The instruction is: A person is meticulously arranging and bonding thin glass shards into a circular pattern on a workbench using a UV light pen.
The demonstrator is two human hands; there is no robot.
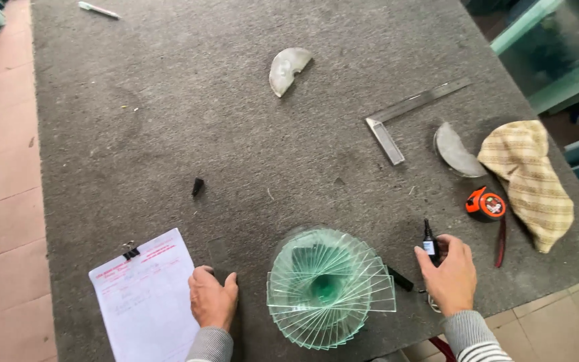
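A spiral stack of several clear greenish glass strips (328,287) stands on the grey felt table (169,121) between my hands. My right hand (450,275) is curled around a small dark dropper bottle (429,243) standing upright just right of the stack. My left hand (212,298) rests on the felt with its fingers curled under, beside a sheet of paper held by a binder clip (143,298). It holds nothing that I can see.
A metal try square (407,114), two half-round glass pieces (287,69) (455,150), a checked cloth (529,177) and an orange tape measure (486,204) lie at the right. A small black clip (197,186) and a pen (98,10) lie farther off.
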